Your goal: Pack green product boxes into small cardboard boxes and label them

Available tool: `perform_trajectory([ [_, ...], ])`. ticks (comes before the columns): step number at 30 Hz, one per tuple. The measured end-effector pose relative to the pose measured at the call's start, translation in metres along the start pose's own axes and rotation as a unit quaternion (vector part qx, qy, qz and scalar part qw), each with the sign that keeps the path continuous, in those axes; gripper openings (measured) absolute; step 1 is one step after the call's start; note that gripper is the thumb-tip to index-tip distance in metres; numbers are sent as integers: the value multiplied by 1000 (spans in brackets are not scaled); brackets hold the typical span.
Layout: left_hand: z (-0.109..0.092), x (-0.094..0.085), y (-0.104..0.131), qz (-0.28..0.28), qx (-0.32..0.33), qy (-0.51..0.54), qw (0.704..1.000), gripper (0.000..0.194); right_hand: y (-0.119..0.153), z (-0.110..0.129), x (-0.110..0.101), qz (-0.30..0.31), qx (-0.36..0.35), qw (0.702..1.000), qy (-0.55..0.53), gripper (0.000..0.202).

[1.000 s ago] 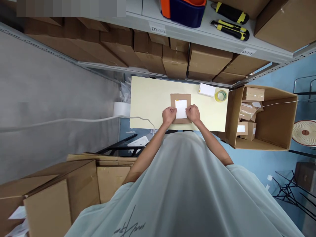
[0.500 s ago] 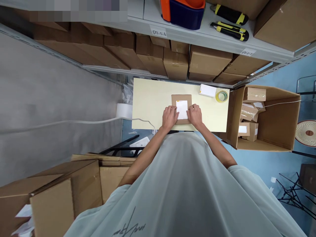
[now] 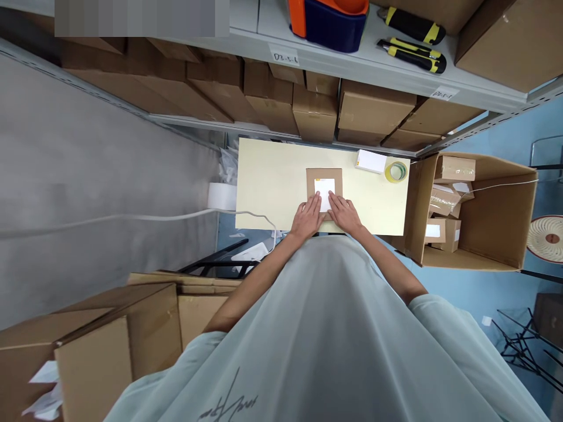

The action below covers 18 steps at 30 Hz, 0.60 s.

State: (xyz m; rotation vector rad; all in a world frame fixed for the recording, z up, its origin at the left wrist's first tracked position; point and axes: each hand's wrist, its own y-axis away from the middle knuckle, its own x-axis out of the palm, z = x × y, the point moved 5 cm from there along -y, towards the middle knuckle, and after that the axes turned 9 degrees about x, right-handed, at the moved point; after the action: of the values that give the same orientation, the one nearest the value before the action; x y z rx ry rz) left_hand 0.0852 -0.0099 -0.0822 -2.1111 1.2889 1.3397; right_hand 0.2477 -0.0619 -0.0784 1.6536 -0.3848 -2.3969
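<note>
Outstretched fingers, pinching nothing, lay flat on the white label (image 3: 324,187), left hand (image 3: 307,219) at seven o'clock, right hand (image 3: 345,215) at five. That label appeared already placed on the cardboard package (image 3: 311,179) mid-table; whether any edge remained unstuck could not be told. Around the package stood a white roll (image 3: 222,196) at nine, pale table (image 3: 268,181) beneath, white box (image 3: 370,162) and tape roll (image 3: 389,174) toward two, and parcel-holding carton (image 3: 492,223) at three.
</note>
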Motion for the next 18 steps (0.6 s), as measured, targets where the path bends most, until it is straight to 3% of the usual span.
perform_trajectory([
  [5, 9, -21, -36, -20, -45, -12, 999, 72, -43, 3, -5, -28, 66, 997, 4, 73],
  [8, 13, -29, -48, -32, -58, -12, 998, 73, -56, 1, -7, -54, 99, 994, 0, 79],
  [11, 16, -32, -50, -26, -63, -11, 998, 73, -54, 3, -6, -58, 97, 994, 1, 78],
  [15, 23, -33, -45, -9, -34, -7, 999, 75, -41, 7, -2, -25, 31, 999, -1, 76],
  [18, 30, -33, -43, -18, -21, -2, 1000, 76, -38, 0, -2, -30, 53, 998, -4, 77],
])
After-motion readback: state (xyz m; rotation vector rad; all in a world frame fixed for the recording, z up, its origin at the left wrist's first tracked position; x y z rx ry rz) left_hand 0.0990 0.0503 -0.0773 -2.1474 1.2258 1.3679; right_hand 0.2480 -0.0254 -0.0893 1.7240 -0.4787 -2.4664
